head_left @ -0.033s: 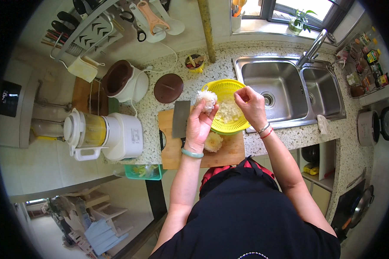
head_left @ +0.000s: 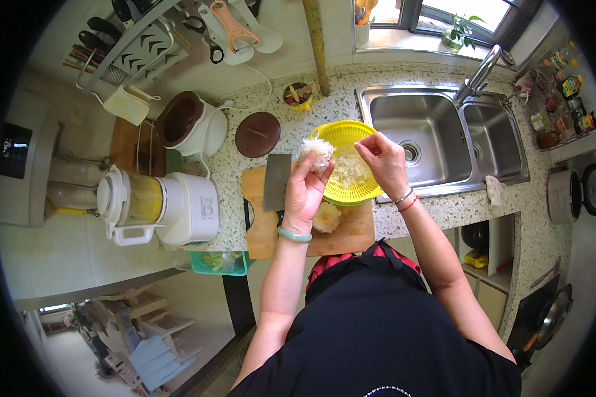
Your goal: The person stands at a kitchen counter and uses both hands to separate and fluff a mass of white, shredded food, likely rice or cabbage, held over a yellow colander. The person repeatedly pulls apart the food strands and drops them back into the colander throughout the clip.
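Nearest the body, a wooden cutting board [head_left: 351,235] lies on the speckled counter [head_left: 444,205], with a pale frilly lump of white fungus [head_left: 326,217] resting on it just at 5 o'clock from the left wrist, which wears a green bangle. A cleaver [head_left: 277,182] lies flat on the board at 9 o'clock from the left hand [head_left: 306,192], its long axis running near to far. That left hand is closed around a second white fungus clump [head_left: 318,151], fingers curled under it and holding it up over the near-left rim of a yellow colander [head_left: 371,192]. The right hand [head_left: 384,159] sits at 3 o'clock from the clump, close but apart from it, fingertips pinched narrowly together; whether a small torn piece sits between them is too small to tell. Both hands hover above the colander, which already holds white shreds, so the clump lies to the left of the right hand's pinch and the left hand is the one on it. Beyond, at 1 o'clock, a steel double sink [head_left: 444,172] is set in the counter; at 10 o'clock stand a brown lid [head_left: 258,134] and a white cooker pot [head_left: 189,122].
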Demonstrator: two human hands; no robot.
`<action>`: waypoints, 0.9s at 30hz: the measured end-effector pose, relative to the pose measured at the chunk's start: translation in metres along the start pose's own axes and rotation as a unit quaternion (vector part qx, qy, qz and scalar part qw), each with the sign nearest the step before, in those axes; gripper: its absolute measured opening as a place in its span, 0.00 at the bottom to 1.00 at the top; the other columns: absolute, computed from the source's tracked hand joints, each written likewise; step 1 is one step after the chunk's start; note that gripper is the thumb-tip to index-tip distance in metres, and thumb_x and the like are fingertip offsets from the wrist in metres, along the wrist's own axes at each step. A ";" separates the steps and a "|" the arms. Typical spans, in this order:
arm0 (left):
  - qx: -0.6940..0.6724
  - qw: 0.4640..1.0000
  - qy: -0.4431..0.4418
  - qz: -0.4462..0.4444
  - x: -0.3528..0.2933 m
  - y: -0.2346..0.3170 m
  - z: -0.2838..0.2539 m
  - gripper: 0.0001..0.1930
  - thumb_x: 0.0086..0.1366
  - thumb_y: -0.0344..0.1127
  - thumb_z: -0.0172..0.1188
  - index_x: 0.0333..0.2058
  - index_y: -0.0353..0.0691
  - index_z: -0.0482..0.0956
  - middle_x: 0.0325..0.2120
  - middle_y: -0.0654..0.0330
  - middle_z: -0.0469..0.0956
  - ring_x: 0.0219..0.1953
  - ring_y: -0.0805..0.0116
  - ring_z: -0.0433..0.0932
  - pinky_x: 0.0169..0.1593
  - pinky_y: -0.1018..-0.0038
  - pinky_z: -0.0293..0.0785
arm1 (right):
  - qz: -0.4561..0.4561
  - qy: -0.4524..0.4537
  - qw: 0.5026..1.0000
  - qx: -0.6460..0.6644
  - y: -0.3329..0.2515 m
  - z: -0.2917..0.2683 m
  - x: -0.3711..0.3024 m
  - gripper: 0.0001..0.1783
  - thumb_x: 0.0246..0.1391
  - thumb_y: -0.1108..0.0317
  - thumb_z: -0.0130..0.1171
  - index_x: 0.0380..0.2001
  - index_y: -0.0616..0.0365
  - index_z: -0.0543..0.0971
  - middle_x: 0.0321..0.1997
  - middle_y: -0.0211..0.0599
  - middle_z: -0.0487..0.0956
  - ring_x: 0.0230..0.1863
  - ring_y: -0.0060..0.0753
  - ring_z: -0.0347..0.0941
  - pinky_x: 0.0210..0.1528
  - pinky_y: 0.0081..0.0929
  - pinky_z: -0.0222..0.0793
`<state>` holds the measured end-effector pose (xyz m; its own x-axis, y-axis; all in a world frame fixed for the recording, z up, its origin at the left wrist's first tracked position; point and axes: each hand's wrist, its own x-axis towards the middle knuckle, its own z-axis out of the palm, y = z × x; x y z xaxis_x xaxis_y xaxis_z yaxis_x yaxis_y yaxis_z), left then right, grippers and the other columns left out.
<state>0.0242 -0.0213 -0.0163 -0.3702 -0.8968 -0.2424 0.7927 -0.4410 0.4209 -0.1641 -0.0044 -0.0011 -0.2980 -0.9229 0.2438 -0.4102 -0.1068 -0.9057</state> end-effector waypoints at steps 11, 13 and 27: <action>-0.027 0.999 -0.013 -0.038 0.007 -0.018 -0.002 0.16 0.66 0.29 0.57 0.52 0.37 0.71 0.49 0.57 0.74 0.50 0.65 0.74 0.58 0.64 0.71 | 0.109 -0.124 0.962 0.217 -0.002 -0.007 0.002 0.13 0.58 0.66 0.59 0.40 0.65 0.80 0.32 0.36 0.82 0.33 0.21 0.77 0.37 0.21 0.73; -0.015 0.999 -0.026 -0.036 0.008 -0.023 0.001 0.15 0.66 0.30 0.58 0.51 0.39 0.72 0.48 0.58 0.75 0.50 0.67 0.74 0.57 0.65 0.71 | 0.108 -0.152 0.964 0.190 -0.008 -0.007 0.003 0.13 0.57 0.66 0.59 0.40 0.66 0.80 0.33 0.34 0.82 0.34 0.20 0.76 0.38 0.21 0.72; 0.002 0.998 -0.029 -0.047 0.008 -0.030 0.006 0.17 0.67 0.30 0.56 0.53 0.38 0.70 0.49 0.57 0.75 0.52 0.64 0.73 0.61 0.62 0.68 | -0.063 -0.027 0.998 -0.005 -0.004 -0.004 0.002 0.05 0.49 0.74 0.62 0.30 0.64 0.78 0.25 0.41 0.80 0.25 0.30 0.79 0.31 0.24 0.74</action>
<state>-0.0049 -0.0157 -0.0258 -0.4698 -0.8524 -0.2294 0.7521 -0.5226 0.4016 -0.1668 -0.0039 0.0046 -0.1972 -0.9205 0.3373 -0.4508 -0.2204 -0.8650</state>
